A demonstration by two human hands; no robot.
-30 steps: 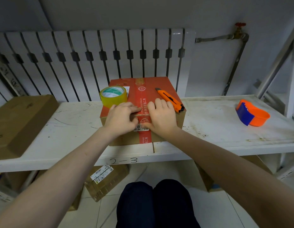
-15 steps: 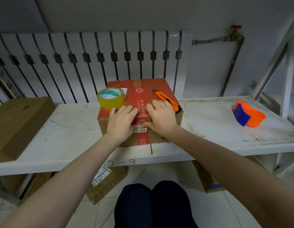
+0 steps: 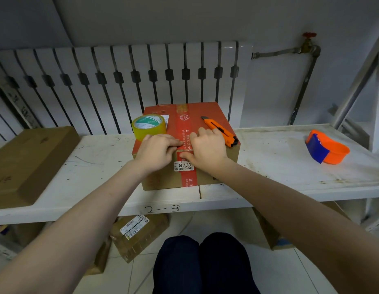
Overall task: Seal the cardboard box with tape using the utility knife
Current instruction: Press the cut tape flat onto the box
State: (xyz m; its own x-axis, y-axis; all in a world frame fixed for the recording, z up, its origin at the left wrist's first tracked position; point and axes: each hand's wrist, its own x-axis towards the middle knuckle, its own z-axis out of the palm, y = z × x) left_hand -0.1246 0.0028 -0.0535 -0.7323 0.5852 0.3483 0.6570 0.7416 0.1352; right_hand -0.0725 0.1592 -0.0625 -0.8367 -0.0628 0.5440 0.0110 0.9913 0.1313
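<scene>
A cardboard box (image 3: 207, 115) with a red top and a red tape strip down its middle stands on the white shelf (image 3: 279, 166). On its top left sits a yellowish tape roll (image 3: 148, 126); an orange utility knife (image 3: 221, 130) lies on its top right. My left hand (image 3: 157, 151) and my right hand (image 3: 206, 150) lie flat at the box's front top edge, on either side of the seam, fingers pressing a strip of clear tape down. Neither hand grips anything.
A flat brown carton (image 3: 29, 164) lies on the shelf's left. An orange and blue tape dispenser (image 3: 326, 147) rests at the right. A radiator (image 3: 120, 81) stands behind. Parcels (image 3: 137, 234) lie on the floor below, and my knees (image 3: 201, 264) show at the bottom.
Both hands have shifted slightly along the front top edge of the box, staying pressed on the tape. The view has tilted a little. Tape roll and knife stay put.
</scene>
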